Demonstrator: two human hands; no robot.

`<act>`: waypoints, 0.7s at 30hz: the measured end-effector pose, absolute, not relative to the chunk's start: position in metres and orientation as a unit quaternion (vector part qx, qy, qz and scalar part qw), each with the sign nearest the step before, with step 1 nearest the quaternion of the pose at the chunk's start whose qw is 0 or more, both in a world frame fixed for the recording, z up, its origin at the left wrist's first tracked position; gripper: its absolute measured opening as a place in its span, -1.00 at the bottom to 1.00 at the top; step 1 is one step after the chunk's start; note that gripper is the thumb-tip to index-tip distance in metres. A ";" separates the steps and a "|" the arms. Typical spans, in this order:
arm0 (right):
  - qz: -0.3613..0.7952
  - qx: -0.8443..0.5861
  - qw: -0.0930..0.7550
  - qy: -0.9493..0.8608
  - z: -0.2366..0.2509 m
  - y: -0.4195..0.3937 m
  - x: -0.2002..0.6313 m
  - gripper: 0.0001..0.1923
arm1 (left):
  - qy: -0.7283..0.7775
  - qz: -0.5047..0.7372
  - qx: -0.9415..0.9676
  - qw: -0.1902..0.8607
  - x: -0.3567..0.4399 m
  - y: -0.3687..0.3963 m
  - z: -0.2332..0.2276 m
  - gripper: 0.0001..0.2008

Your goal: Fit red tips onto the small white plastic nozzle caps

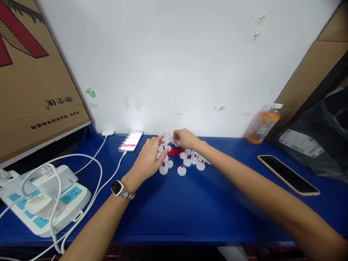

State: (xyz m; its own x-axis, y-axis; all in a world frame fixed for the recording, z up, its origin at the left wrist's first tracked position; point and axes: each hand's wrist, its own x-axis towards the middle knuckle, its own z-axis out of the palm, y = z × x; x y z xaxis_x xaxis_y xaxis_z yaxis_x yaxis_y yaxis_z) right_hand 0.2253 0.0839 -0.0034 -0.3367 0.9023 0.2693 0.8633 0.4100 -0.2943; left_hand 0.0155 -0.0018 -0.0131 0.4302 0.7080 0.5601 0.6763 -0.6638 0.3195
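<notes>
the right hand [185, 138] has its fingers pinched narrow on something too small to tell, at the far edge of the white caps with red tips [187, 161], while the left hand [149, 159] rests fingers loosely spread on the near-left caps, seemingly steadying them. loose red beads [175, 151] lie between both hands on the blue table [190, 206], within easy reach; a phone [288, 175] lies well to the right.

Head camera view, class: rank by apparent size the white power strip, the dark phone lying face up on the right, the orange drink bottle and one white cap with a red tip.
1. White power strip, though it lies nearest the camera.
2. Dark phone.
3. Orange drink bottle, farther back, so this ranking is unsure.
4. White cap with a red tip.
</notes>
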 end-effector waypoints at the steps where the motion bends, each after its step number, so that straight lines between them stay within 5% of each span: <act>1: 0.050 -0.537 0.188 -0.821 -0.004 0.085 0.223 -0.89 | 0.411 0.342 0.845 0.022 0.016 -0.002 -0.013 -0.56; 14: 0.024 -0.524 0.181 -0.832 -0.006 0.095 0.204 -0.75 | 0.423 0.353 0.834 -0.009 0.004 0.009 -0.016 -0.67; 21: 0.036 -0.516 0.240 -0.821 0.000 0.093 0.200 -0.87 | 0.424 0.343 0.838 -0.003 0.005 0.010 -0.018 -0.66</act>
